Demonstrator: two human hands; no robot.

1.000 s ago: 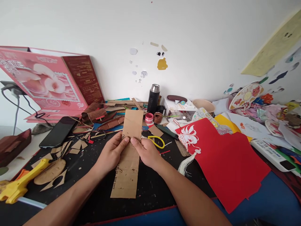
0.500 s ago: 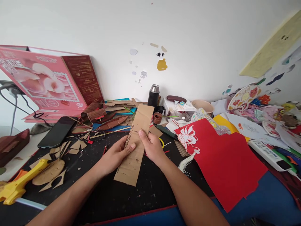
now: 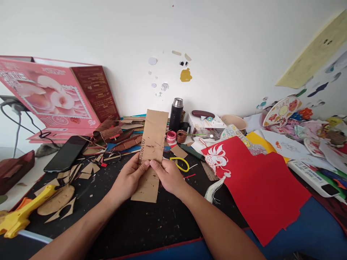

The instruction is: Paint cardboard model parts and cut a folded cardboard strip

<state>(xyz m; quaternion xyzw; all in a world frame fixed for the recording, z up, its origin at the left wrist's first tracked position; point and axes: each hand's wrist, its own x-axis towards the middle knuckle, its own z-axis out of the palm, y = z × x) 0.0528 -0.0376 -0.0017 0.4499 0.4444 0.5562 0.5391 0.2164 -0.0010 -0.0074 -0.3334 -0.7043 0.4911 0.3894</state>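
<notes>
A long brown cardboard strip (image 3: pixel 154 133), printed with numbers along its left edge and marked with dark spots, is held lengthwise above the black mat (image 3: pixel 130 231). My left hand (image 3: pixel 132 174) grips its left edge, thumb on top and fingers curled behind. From the right side my right hand (image 3: pixel 169 175) grips the same strip. Both thumb tips meet near its middle. Just beyond my right hand lie yellow-handled scissors (image 3: pixel 183 164), partly hidden. Behind them stand a small jar of red paint (image 3: pixel 171 137) and a brown jar (image 3: pixel 181 136).
A yellow glue gun (image 3: pixel 29 213) and cardboard scraps (image 3: pixel 88 169) lie left, near a black phone (image 3: pixel 66 154). A black thermos (image 3: pixel 176 115) stands at the back. Red paper (image 3: pixel 260 187) covers the right side. A pink box (image 3: pixel 62 97) leans at the back left.
The strip has turned more upright and shifted left. Both thumbs have come together at its middle. The red paint jar and scissors handle now show more.
</notes>
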